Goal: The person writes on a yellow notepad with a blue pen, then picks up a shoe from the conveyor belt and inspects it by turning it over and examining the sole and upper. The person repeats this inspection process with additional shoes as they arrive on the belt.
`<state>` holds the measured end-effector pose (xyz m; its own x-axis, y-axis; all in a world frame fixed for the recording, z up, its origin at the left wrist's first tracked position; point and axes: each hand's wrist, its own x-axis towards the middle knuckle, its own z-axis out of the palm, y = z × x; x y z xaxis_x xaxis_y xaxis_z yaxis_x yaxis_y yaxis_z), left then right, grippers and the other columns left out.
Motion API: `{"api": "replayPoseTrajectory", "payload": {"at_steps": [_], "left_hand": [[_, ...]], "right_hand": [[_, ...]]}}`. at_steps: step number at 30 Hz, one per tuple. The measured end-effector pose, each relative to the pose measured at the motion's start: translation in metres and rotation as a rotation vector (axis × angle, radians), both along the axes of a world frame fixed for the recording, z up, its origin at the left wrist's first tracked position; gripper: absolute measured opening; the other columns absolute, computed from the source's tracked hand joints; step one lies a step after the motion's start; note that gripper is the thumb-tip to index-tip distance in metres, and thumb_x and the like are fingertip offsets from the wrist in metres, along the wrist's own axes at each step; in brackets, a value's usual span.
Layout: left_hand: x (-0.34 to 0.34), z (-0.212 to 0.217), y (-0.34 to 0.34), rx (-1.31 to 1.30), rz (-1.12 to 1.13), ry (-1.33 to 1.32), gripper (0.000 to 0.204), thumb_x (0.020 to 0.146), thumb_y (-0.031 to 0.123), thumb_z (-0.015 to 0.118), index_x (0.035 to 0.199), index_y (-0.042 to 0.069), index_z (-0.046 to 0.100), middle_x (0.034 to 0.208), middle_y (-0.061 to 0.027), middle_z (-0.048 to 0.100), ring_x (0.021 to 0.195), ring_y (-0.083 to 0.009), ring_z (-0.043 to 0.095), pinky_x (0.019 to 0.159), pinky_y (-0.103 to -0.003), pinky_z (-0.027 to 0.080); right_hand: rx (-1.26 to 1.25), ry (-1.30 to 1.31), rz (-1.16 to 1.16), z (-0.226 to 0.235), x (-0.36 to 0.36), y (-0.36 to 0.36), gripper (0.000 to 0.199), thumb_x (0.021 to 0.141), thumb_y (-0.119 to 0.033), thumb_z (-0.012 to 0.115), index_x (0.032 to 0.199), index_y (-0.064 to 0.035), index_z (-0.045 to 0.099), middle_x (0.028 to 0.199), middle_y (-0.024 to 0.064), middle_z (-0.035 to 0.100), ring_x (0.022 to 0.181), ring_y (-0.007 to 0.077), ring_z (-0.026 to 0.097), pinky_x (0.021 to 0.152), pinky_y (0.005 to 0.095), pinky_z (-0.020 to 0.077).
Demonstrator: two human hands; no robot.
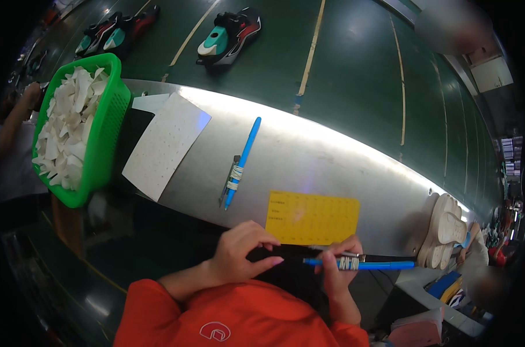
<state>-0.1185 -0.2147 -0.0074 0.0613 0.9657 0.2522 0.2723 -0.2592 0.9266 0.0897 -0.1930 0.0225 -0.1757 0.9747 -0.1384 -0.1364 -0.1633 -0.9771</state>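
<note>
My right hand (339, 272) grips a blue pen (390, 265) that has a thin metal tool bound to it with pale bands. The pen lies almost level, just off the near edge of the metal worktop. To its left, my left hand (242, 250) is empty, thumb and fingers apart, close to the pen's tip. A yellow printed card (313, 217) rests on the worktop just beyond both hands. Farther back lies a second blue pen (251, 139), likewise wrapped in pale bands with a metal piece alongside.
A green basket (119, 104) of white scraps (71, 127) stands left, beside a pale sheet (167, 147). Pale shoe soles (445, 231) are piled at the worktop's right end. Shoes (230, 37) sit on the green surface beyond. Other people's arms (22, 110) show at both sides.
</note>
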Motion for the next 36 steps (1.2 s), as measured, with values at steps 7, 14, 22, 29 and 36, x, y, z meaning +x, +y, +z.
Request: {"api": "replayPoseTrajectory", "payload": {"at_steps": [7,14,22,29,36], "left_hand": [[0.003,-0.016,0.008,-0.023,0.042,0.293,0.028,0.066,0.02,0.077,0.086,0.008,0.061,0.08,-0.0041,0.059,0.068,-0.0174,0.06,0.056,-0.026,0.049],[-0.001,-0.026,0.013,-0.029,0.019,0.283,0.024,0.067,0.022,0.076,0.082,0.01,0.06,0.075,-0.0019,0.054,0.064,-0.0172,0.058,0.051,-0.027,0.046],[-0.002,-0.03,0.014,0.031,0.026,0.266,0.025,0.067,0.023,0.076,0.072,0.01,0.056,0.068,-0.0008,0.048,0.057,-0.0146,0.054,0.046,-0.027,0.042],[-0.001,-0.029,0.013,-0.012,0.047,0.228,0.024,0.067,0.021,0.076,0.078,0.01,0.058,0.073,-0.0015,0.05,0.061,-0.0162,0.056,0.047,-0.027,0.043],[-0.001,-0.016,0.041,-0.047,-0.036,0.278,0.022,0.07,0.018,0.071,0.088,0.008,0.062,0.077,-0.0028,0.053,0.067,-0.0187,0.058,0.054,-0.029,0.047]], "right_hand": [[0.111,-0.206,0.062,-0.051,-0.021,0.026,0.021,0.081,-0.013,0.066,0.077,-0.0026,0.047,0.066,0.0064,0.057,0.054,0.0098,0.055,0.051,0.0216,0.0436],[0.25,-0.472,0.082,-0.064,-0.018,0.023,0.018,0.08,-0.013,0.065,0.074,-0.0048,0.05,0.063,0.0073,0.059,0.052,0.0151,0.057,0.05,0.0252,0.0434],[0.364,-0.576,0.097,-0.06,-0.024,0.025,0.02,0.081,-0.018,0.064,0.074,-0.0057,0.05,0.061,0.0073,0.06,0.05,0.0183,0.057,0.049,0.0261,0.0444],[0.336,-0.532,0.076,-0.062,-0.024,0.025,0.02,0.082,-0.018,0.063,0.073,-0.0054,0.049,0.061,0.0082,0.06,0.049,0.0187,0.057,0.049,0.0261,0.0444],[0.412,-0.617,0.093,-0.059,-0.027,0.028,0.02,0.083,-0.021,0.061,0.074,-0.006,0.051,0.059,0.0066,0.057,0.049,0.0187,0.055,0.048,0.0275,0.043]]}}
